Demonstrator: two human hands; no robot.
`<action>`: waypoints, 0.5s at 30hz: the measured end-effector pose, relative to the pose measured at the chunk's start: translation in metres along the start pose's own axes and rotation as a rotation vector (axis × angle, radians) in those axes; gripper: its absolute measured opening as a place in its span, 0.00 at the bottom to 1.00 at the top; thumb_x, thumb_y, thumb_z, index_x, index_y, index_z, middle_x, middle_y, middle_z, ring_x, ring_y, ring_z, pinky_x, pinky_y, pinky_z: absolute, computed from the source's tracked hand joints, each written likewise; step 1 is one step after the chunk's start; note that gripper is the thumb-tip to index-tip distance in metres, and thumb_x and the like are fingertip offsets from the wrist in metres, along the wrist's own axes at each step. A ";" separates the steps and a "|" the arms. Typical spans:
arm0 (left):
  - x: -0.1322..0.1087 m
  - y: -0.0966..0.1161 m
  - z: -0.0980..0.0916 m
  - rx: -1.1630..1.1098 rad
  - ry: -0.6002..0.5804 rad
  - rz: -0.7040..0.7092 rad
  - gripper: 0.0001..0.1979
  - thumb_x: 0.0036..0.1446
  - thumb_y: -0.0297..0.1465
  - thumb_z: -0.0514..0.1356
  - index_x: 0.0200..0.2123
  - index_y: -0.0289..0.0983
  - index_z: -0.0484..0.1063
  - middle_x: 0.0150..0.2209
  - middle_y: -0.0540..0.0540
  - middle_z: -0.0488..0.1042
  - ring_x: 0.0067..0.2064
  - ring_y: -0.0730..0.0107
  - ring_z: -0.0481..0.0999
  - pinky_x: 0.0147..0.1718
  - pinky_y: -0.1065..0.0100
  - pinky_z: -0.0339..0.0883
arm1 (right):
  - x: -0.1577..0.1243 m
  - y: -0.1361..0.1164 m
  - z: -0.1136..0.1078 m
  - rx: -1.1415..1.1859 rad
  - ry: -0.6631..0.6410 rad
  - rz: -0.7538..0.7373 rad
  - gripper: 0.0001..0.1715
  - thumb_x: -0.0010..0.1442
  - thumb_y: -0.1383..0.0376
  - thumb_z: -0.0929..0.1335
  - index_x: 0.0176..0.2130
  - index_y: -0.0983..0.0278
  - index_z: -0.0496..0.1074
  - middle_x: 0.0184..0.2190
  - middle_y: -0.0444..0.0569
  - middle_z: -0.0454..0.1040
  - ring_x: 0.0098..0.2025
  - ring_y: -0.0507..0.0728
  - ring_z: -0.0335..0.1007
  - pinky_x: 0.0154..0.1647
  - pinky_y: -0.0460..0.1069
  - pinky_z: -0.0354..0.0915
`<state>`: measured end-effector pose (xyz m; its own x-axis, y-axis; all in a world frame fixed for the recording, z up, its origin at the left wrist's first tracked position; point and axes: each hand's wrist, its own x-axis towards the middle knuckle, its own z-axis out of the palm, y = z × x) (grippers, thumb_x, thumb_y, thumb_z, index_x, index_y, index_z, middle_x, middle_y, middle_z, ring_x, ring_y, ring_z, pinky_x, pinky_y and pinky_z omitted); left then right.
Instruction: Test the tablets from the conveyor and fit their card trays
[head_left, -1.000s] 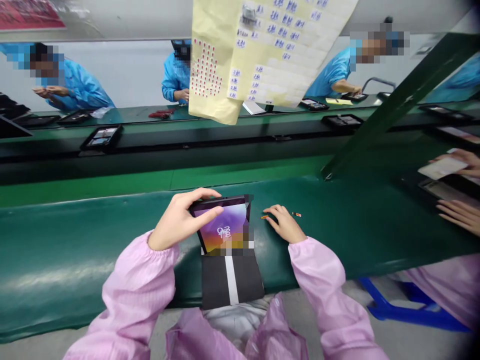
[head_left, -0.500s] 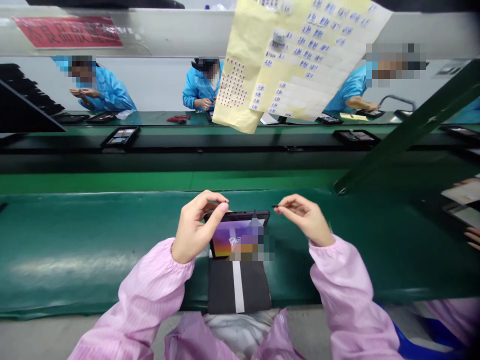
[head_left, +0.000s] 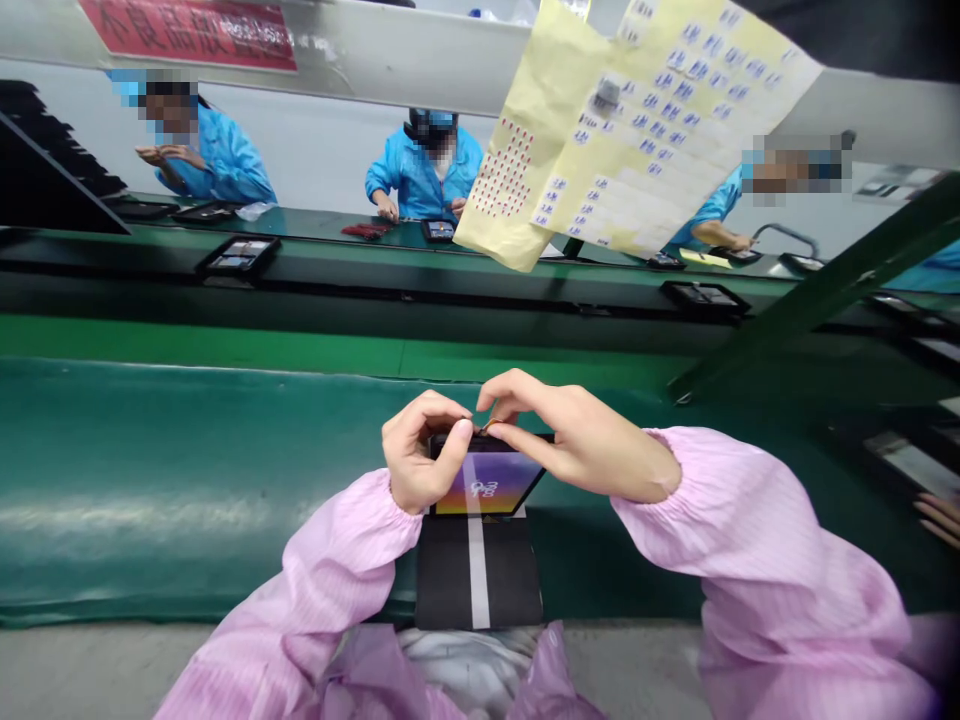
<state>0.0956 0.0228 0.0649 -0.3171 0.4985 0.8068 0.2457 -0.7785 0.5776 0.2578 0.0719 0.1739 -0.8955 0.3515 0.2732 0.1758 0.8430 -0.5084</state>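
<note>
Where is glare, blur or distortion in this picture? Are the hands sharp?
Head view: white glare on the green belt at left; the lit tablet, gripped by the left hand, is bright, not washed out; both it and the right hand, pinching a small part, look sharp; belt edges curve from the wide lens; right corners darken.

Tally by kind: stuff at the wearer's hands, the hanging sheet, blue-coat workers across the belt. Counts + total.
lit device, in left hand: 1
small part, pinched by right hand: 1
black pad with white stripe: 1
yellow label sheet: 1
blue-coat workers: 3
Total: 7
</note>
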 end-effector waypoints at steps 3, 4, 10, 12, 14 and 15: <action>-0.001 -0.002 0.001 -0.012 0.026 0.003 0.05 0.55 0.24 0.61 0.36 0.36 0.72 0.29 0.49 0.72 0.28 0.75 0.73 0.26 0.73 0.68 | 0.002 -0.004 -0.003 -0.030 -0.029 0.041 0.06 0.65 0.69 0.63 0.44 0.63 0.63 0.35 0.46 0.77 0.37 0.52 0.76 0.36 0.44 0.66; -0.002 -0.002 0.002 -0.013 0.034 0.001 0.05 0.55 0.24 0.61 0.36 0.37 0.72 0.29 0.49 0.72 0.28 0.75 0.73 0.26 0.73 0.68 | 0.003 -0.005 -0.004 -0.046 -0.038 0.051 0.05 0.65 0.68 0.64 0.43 0.62 0.63 0.36 0.46 0.78 0.37 0.52 0.76 0.36 0.45 0.66; -0.003 0.001 0.002 0.014 0.048 -0.005 0.03 0.55 0.26 0.62 0.35 0.37 0.72 0.27 0.50 0.72 0.27 0.75 0.72 0.25 0.73 0.66 | 0.009 -0.007 -0.006 -0.074 -0.043 0.056 0.03 0.63 0.67 0.66 0.35 0.62 0.69 0.31 0.43 0.78 0.33 0.51 0.75 0.34 0.44 0.65; -0.003 0.002 0.002 0.005 0.050 0.004 0.04 0.54 0.25 0.62 0.35 0.37 0.72 0.28 0.49 0.73 0.27 0.74 0.72 0.25 0.73 0.66 | 0.010 -0.007 -0.006 -0.059 -0.028 0.059 0.04 0.62 0.68 0.67 0.34 0.63 0.71 0.29 0.43 0.78 0.31 0.50 0.74 0.33 0.44 0.64; -0.002 0.003 0.002 -0.007 0.047 0.014 0.06 0.54 0.23 0.62 0.36 0.37 0.73 0.28 0.50 0.73 0.27 0.75 0.72 0.25 0.73 0.66 | 0.009 -0.008 -0.006 -0.056 -0.029 0.064 0.05 0.62 0.67 0.67 0.34 0.63 0.73 0.29 0.43 0.78 0.30 0.50 0.73 0.33 0.44 0.63; -0.002 0.004 0.002 -0.010 0.044 0.016 0.06 0.54 0.23 0.62 0.36 0.37 0.73 0.28 0.50 0.73 0.27 0.75 0.72 0.25 0.73 0.66 | 0.008 -0.009 -0.006 -0.062 -0.033 0.068 0.06 0.63 0.66 0.67 0.34 0.63 0.73 0.29 0.44 0.78 0.30 0.50 0.73 0.33 0.44 0.63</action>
<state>0.0993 0.0195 0.0656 -0.3532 0.4685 0.8098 0.2421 -0.7903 0.5629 0.2516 0.0700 0.1859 -0.8934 0.3959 0.2125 0.2604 0.8416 -0.4731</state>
